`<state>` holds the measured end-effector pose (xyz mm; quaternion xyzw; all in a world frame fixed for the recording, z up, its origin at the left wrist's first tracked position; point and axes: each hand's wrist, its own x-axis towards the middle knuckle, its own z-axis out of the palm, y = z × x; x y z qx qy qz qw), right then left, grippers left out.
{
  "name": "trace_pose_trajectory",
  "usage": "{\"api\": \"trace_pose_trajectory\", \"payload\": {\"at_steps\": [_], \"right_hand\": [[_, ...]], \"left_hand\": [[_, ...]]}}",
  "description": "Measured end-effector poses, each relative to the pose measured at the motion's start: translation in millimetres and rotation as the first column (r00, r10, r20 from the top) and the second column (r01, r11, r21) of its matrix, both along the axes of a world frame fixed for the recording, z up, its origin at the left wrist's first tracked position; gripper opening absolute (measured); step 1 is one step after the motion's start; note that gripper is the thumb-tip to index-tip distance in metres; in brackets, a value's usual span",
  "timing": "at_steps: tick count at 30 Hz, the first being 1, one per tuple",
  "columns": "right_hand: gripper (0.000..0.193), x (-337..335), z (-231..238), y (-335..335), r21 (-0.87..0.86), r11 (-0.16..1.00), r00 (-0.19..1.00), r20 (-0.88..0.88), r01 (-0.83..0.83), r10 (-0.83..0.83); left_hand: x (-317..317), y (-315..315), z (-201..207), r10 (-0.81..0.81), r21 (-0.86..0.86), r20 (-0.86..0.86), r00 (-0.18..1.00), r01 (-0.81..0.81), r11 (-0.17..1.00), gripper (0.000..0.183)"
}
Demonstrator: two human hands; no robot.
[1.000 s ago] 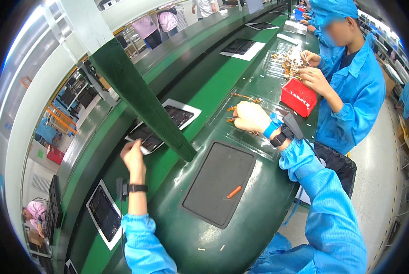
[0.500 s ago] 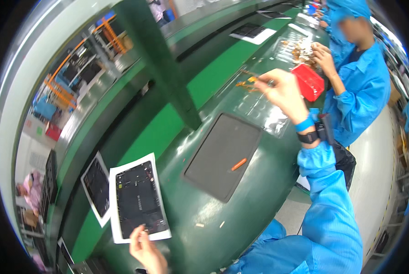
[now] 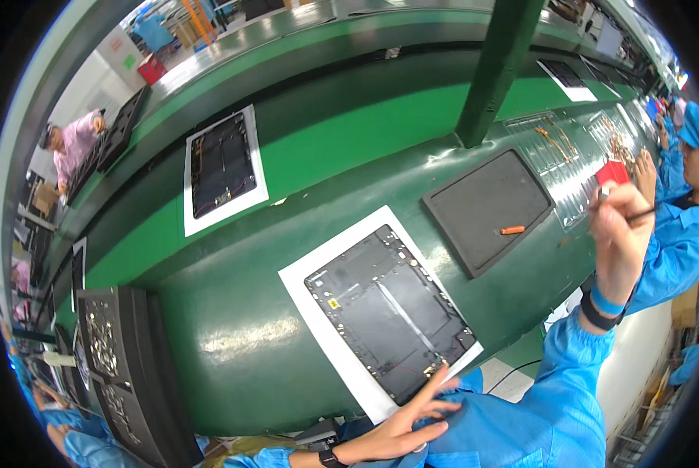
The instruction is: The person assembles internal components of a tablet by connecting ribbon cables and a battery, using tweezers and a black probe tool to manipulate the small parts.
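1. The table (image 3: 232, 343) is a long green bench with a rounded front edge; it runs ahead of both hands and carries everything below.
2. A green post (image 3: 490, 70) rises from the table well beyond the right hand, to its left.
3. A white sheet (image 3: 318, 304) lies on the table just ahead of the left hand, with a dark flat panel (image 3: 388, 312) on top of it. The panel's near corner touches the left fingertips.
4. A second sheet with a panel (image 3: 223, 165) lies farther off, well beyond the left hand on the brighter green strip.
5. A dark grey mat (image 3: 486, 207) lies between the two hands, nearer the right one, just left of it.
6. Stacked black trays (image 3: 123, 374) sit far to the left of the left hand, at the table's end.
7. A clear sheet with small orange parts (image 3: 560, 156) lies just beyond the right hand.
8. The left hand (image 3: 412, 417) is open, fingers spread flat, resting at the near edge of the white sheet and gripping nothing.
9. The right hand (image 3: 618, 234) is raised above the table's near edge, closed around a thin dark tool (image 3: 642, 213) that sticks out to the right.
10. A red box (image 3: 613, 171) sits just past the right hand.
11. A small orange piece (image 3: 512, 230) lies on the mat, left of the right hand.
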<state>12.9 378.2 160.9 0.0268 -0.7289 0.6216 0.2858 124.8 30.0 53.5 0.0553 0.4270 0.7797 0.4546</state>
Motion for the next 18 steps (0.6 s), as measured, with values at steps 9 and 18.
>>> {"api": "trace_pose_trajectory", "payload": {"at_steps": [9, 18], "right_hand": [[0.02, -10.3, -2.6, -107.6, -0.074, 0.795, 0.793, 0.054, -0.602, 0.606], [0.018, -68.1, -91.1, -243.8, -0.109, 0.826, 0.508, 0.742, -0.553, 0.437]], "left_hand": [[-141.3, -83.8, 25.6, -0.415, -0.29, -0.91, -0.017, -0.689, 0.664, 0.01], [-326.0, -150.6, -40.8, -0.133, -0.004, -0.991, -0.021, -0.983, 0.182, 0.01]]}}
